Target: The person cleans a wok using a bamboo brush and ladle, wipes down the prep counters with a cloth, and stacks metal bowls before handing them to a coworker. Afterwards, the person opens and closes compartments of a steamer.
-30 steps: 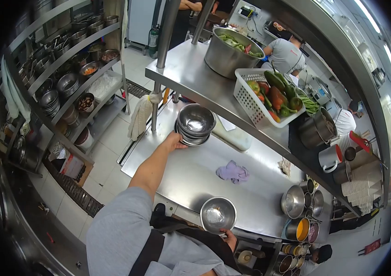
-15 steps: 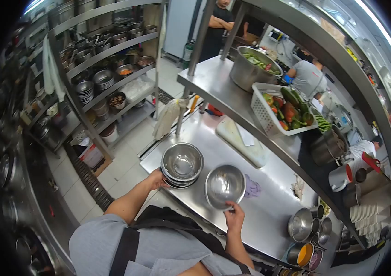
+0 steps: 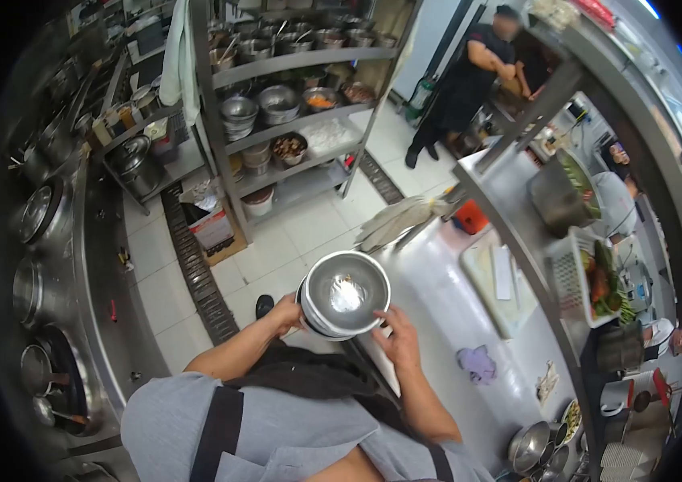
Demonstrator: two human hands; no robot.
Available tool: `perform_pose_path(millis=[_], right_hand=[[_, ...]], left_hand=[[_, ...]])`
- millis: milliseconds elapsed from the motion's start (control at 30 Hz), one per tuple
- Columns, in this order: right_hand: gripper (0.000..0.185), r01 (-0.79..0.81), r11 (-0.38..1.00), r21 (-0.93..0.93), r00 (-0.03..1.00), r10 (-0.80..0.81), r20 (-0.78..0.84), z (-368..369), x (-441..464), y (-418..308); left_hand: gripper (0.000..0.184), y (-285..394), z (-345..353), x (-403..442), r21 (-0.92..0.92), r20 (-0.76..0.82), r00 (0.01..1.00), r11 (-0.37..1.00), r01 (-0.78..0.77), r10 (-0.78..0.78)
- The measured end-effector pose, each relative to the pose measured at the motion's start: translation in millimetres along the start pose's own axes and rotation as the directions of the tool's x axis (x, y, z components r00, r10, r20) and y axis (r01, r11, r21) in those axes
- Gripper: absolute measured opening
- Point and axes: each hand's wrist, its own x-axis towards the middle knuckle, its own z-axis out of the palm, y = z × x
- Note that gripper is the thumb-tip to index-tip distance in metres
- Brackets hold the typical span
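A stack of stainless-steel mixing bowls point(image 3: 318, 320) is held in front of my body at the left end of the steel table point(image 3: 429, 321). My left hand point(image 3: 283, 314) grips the stack's left side, its fingers partly hidden behind the bowls. The top mixing bowl point(image 3: 369, 281) sits over the others, its shiny inside facing up. My right hand point(image 3: 399, 337) has its fingers closed on that bowl's right rim. On the table to the right lies a crumpled purple cloth point(image 3: 477, 364).
A cutting board point(image 3: 492, 281) with a knife lies farther along the table. Metal bowls point(image 3: 528, 447) stand at the near right. Overhead shelving point(image 3: 510, 209) runs along the right side. Across the tiled floor is a loaded rack point(image 3: 301, 128). A co-worker point(image 3: 469, 80) stands beyond.
The separate bowl in my right hand has come onto the stack. The stack has left its earlier place on the table, moving left. My view has turned left toward the rack.
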Motion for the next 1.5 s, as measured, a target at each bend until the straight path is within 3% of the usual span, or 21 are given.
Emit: perform_pose_path(millis=[67, 133, 267, 333, 467, 533, 600, 667, 800, 833, 933, 967, 1033, 1133, 1167, 1200, 1267, 1333, 1400, 1467, 1500], right_hand=[[0.033, 0.04, 0.998, -0.042, 0.999, -0.04, 0.016, 22, 30, -2], [0.032, 0.073, 0.996, -0.047, 0.997, -0.074, -0.032, 50, 66, -1], [0.033, -0.072, 0.983, 0.166, 0.994, 0.084, -0.066, 101, 133, -36], [0.037, -0.13, 0.958, 0.257, 0.963, 0.183, -0.197, 120, 156, -36], [0.031, -0.21, 0.897, 0.389, 0.897, 0.335, -0.289, 137, 180, -25], [0.032, -0.369, 0.913, 0.174, 0.903, 0.396, -0.166, 140, 177, -1], [0.031, -0.434, 0.896, 0.098, 0.871, 0.445, -0.21, 148, 168, 24], [0.036, -0.436, 0.856, -0.277, 0.899, 0.428, -0.095, 160, 158, 56], [0.038, -0.533, 0.763, -0.366, 0.842, 0.519, -0.146, 179, 155, 90], [0.036, -0.529, 0.758, -0.382, 0.847, 0.499, -0.183, 183, 165, 89], [0.034, -0.485, 0.745, -0.458, 0.873, 0.377, -0.31, 191, 197, 84], [0.034, -0.545, 0.715, -0.439, 0.837, 0.43, -0.338, 189, 202, 81], [0.034, -0.696, 0.718, -0.023, 0.669, 0.637, -0.382, 185, 217, 79], [0.033, -0.73, 0.683, 0.028, 0.621, 0.679, -0.392, 194, 222, 79], [0.033, -0.757, 0.653, 0.04, 0.588, 0.706, -0.395, 196, 226, 82], [0.03, -0.74, 0.672, 0.03, 0.604, 0.683, -0.41, 197, 233, 86], [0.025, -0.69, 0.724, 0.011, 0.651, 0.627, -0.428, 202, 254, 87], [0.024, -0.718, 0.687, 0.106, 0.614, 0.698, -0.368, 200, 270, 89], [0.025, -0.674, 0.725, 0.141, 0.682, 0.684, -0.26, 206, 271, 92], [0.024, -0.715, 0.685, 0.143, 0.64, 0.722, -0.261, 206, 263, 81], [0.024, -0.762, 0.619, 0.191, 0.559, 0.778, -0.288, 209, 255, 74]], left_hand=[[0.034, 20, -30, 18, 0.024, 0.043, 0.995, 0.996, -0.087, 0.086], [0.032, 59, -57, 27, 0.075, 0.032, 0.998, 0.996, -0.051, 0.048], [0.034, 109, -122, 69, 0.002, 0.041, 0.994, 0.995, -0.099, 0.099], [0.034, 129, -147, 85, 0.006, 0.019, 0.994, 0.994, -0.106, 0.106], [0.035, 169, -190, 108, -0.013, -0.035, 0.992, 0.993, -0.12, 0.119], [0.034, 185, -204, 112, -0.036, -0.063, 0.983, 0.984, -0.174, 0.172], [0.034, 189, -225, 134, -0.038, -0.021, 0.99, 0.99, -0.137, 0.137], [0.03, 195, -236, 151, -0.071, -0.026, 0.985, 0.982, -0.173, 0.171], [0.028, 228, -232, 170, -0.113, -0.098, 0.99, 0.987, -0.11, 0.099], [0.028, 225, -241, 193, -0.134, -0.007, 0.99, 0.981, -0.143, 0.143], [0.03, 260, -231, 215, -0.033, -0.071, 0.995, 0.996, -0.078, 0.076], [0.031, 267, -227, 227, -0.019, -0.085, 0.992, 0.995, -0.094, 0.092], [0.034, 287, -223, 253, 0.003, -0.115, 0.991, 0.998, -0.066, 0.066], [0.039, 308, -224, 292, 0.13, -0.127, 0.988, 0.989, -0.077, 0.093], [0.037, 321, -211, 299, 0.068, -0.145, 0.987, 0.996, -0.054, 0.063], [0.037, 336, -207, 310, 0.206, -0.033, 0.999, 0.978, -0.013, 0.02], [0.036, 335, -214, 354, 0.071, -0.089, 0.994, 0.996, -0.055, 0.062], [0.035, 350, -203, 372, 0.073, -0.06, 0.997, 0.997, -0.034, 0.038], [0.035, 357, -181, 390, 0.073, -0.008, 1.0, 0.997, -0.011, 0.012], [0.032, 362, -170, 410, 0.152, 0.111, 0.994, 0.988, -0.037, 0.02], [0.035, 366, -173, 422, 0.217, 0.181, 0.98, 0.975, 0.037, -0.077]])
